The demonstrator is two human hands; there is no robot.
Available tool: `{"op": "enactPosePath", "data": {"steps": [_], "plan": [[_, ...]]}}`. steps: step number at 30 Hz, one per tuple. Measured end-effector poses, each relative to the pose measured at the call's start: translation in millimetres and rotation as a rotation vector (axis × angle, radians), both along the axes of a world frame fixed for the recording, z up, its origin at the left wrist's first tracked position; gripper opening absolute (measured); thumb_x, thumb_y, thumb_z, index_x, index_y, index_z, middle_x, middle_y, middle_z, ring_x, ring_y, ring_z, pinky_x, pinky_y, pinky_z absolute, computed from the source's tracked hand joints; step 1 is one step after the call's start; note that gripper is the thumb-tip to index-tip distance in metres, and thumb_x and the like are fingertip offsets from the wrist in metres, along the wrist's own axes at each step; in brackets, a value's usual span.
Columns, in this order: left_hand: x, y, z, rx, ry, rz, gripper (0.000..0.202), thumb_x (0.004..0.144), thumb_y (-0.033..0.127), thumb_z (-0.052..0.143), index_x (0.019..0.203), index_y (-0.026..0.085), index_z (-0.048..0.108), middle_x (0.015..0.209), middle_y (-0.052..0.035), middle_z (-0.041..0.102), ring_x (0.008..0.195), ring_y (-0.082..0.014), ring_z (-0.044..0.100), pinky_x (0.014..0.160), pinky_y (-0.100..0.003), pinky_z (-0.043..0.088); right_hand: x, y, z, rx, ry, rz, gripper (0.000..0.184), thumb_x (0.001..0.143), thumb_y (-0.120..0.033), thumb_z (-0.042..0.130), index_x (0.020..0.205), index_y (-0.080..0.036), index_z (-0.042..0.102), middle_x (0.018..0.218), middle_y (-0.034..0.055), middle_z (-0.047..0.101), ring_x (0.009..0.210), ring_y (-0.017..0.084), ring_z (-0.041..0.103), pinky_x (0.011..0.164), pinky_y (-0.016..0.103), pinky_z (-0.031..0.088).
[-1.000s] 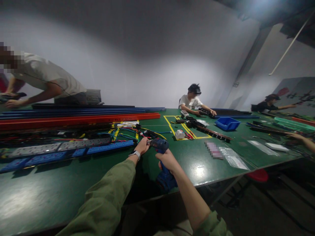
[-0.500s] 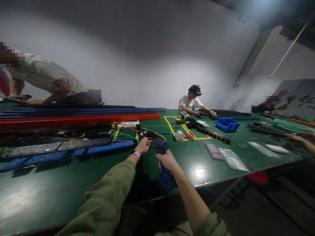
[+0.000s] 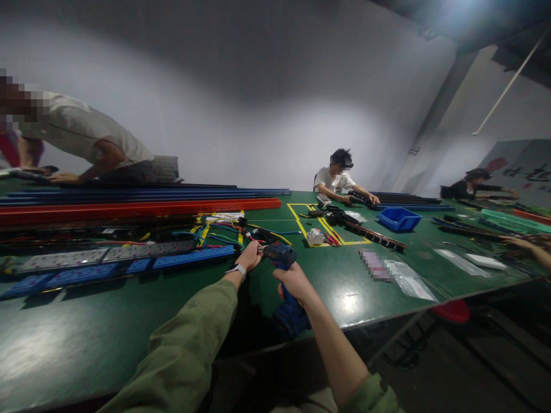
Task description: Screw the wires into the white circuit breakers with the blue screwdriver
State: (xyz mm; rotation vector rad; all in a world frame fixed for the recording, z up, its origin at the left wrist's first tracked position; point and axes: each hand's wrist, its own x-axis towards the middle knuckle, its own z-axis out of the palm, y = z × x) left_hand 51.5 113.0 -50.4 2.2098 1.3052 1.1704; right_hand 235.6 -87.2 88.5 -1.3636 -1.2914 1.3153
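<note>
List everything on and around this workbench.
table: one, green, foreground.
socket strips: several, blue and grey, left of the hands.
long rails: several, red and blue, far left.
wires: tangle, mixed colours, beyond the strips.
tape outline: one, yellow, table middle.
bin: one, blue, right of the outline.
plastic bags: few, clear, near right edge.
stool: one, red, below the right edge.
co-workers: at least three, far side.
drill: one, blue, in the right hand.
left hand: at the drill's nose.
right hand: closed on the drill's grip.

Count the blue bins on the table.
1: the bin sits on the table's far side, just right of the seated person. Others may be hidden behind clutter.
</note>
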Motion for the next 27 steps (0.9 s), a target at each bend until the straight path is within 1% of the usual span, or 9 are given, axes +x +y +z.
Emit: {"op": "enactPosePath", "data": {"steps": [3, 6, 11, 16, 22, 27], "plan": [[0.2, -0.1, 0.6, -0.009, 0.000, 0.005, 0.013, 0.084, 0.020, 0.065, 0.096, 0.020, 0.059, 0.098, -0.0078, 0.063, 0.091, -0.0231, 0.061, 0.086, -0.039, 0.050, 0.6, 0.4, -4.5, 0.036, 0.010, 0.001, 0.037, 0.078, -0.018, 0.059, 0.115, -0.020, 0.054, 0.056, -0.0111, 0.051, 0.034, 0.013, 0.051, 0.036, 0.023, 0.036], [0.0, 1.0, 0.1, -0.010, -0.003, 0.002, 0.013, 0.084, 0.020, 0.065, 0.095, 0.020, 0.059, 0.098, -0.0079, 0.063, 0.090, -0.0228, 0.061, 0.086, -0.038, 0.050, 1.5, 0.6, -6.0, 0.036, 0.013, -0.005, 0.039, 0.078, -0.019, 0.060, 0.116, -0.020, 0.054, 0.057, -0.0106, 0.052, 0.034, 0.013, 0.051, 0.037, 0.023, 0.036], [-0.2, 0.4, -0.2, -0.003, 0.001, 0.001, 0.012, 0.086, 0.022, 0.064, 0.097, 0.019, 0.059, 0.098, -0.0077, 0.063, 0.090, -0.0222, 0.060, 0.086, -0.038, 0.049, 1.9, 1.6, -6.3, 0.036, 0.009, 0.011, 0.040, 0.078, -0.018, 0.060, 0.118, -0.020, 0.055, 0.056, -0.0114, 0.050, 0.033, 0.013, 0.051, 0.036, 0.023, 0.037], [0.5, -2.0, 0.8, 0.004, -0.011, -0.002, 0.012, 0.086, 0.019, 0.065, 0.096, 0.019, 0.059, 0.099, -0.0084, 0.064, 0.094, -0.0229, 0.060, 0.089, -0.038, 0.050, 0.5, 1.5, -6.9, 0.052, 0.002, -0.002, 0.038, 0.078, -0.018, 0.059, 0.116, -0.020, 0.055, 0.056, -0.0115, 0.050, 0.033, 0.013, 0.050, 0.035, 0.022, 0.036], [0.6, 1.2, -2.6, -0.007, -0.039, 0.001, 0.015, 0.083, 0.018, 0.067, 0.096, 0.019, 0.060, 0.099, -0.0082, 0.063, 0.092, -0.0227, 0.060, 0.088, -0.038, 0.049, 0.7, 2.6, -3.2, 0.002, 0.003, 0.001, 0.040, 0.078, -0.016, 0.060, 0.117, -0.020, 0.055, 0.056, -0.0111, 0.052, 0.033, 0.013, 0.051, 0.036, 0.023, 0.037], [0.1, 2.4, -3.9, 0.000, -0.028, -0.004, 0.014, 0.085, 0.020, 0.066, 0.097, 0.019, 0.060, 0.099, -0.0088, 0.063, 0.090, -0.0226, 0.060, 0.087, -0.039, 0.049, 1.1, 2.4, -4.3, 0.013, 0.003, 0.001, 0.034, 0.078, -0.017, 0.061, 0.111, -0.020, 0.057, 0.056, -0.0105, 0.052, 0.034, 0.013, 0.050, 0.037, 0.023, 0.037]]}}
